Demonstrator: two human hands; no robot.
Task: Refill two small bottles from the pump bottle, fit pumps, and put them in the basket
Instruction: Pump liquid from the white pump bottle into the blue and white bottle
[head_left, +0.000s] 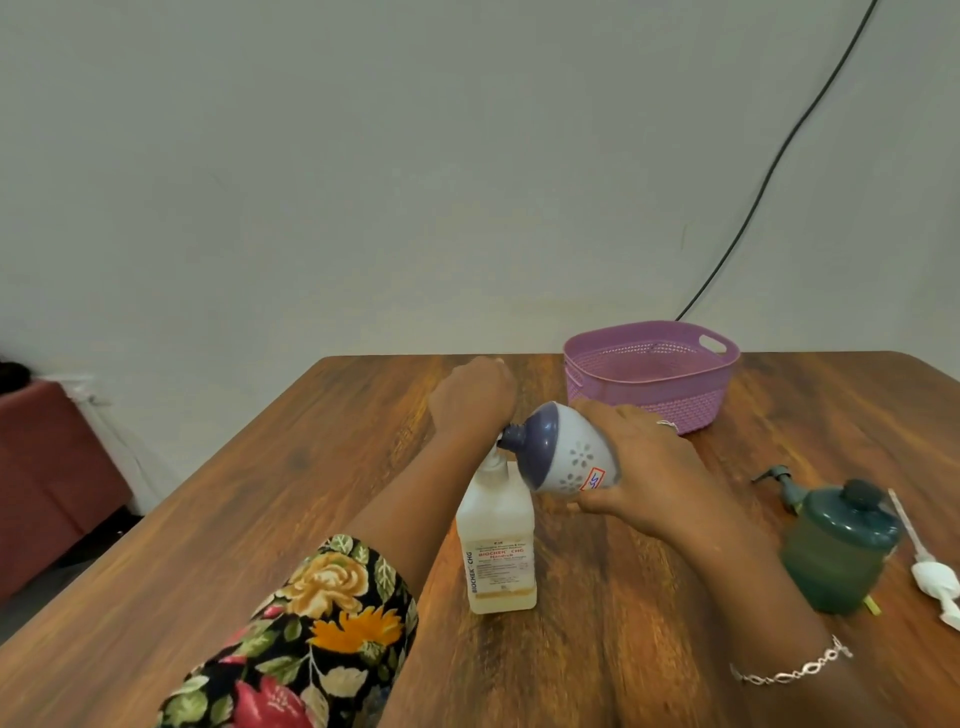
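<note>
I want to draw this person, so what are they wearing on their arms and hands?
The left hand comes out of a black fabric sleeve printed with orange, yellow and red flowers and green leaves. The right hand has a thin silver ring on one finger and a silver chain-link bracelet at the wrist.

1. The left hand (470, 400) shows only its back. Its fingers and the pump bottle's (498, 540) top are hidden beneath it.
2. The right hand (644, 467) covers the small bottle's (561, 452) base.
3. The pump bottle's fine label print is too small to read.
4. The white pump (935, 577) runs off the right edge.
5. The green bottle (839, 551) is blurred.
</note>
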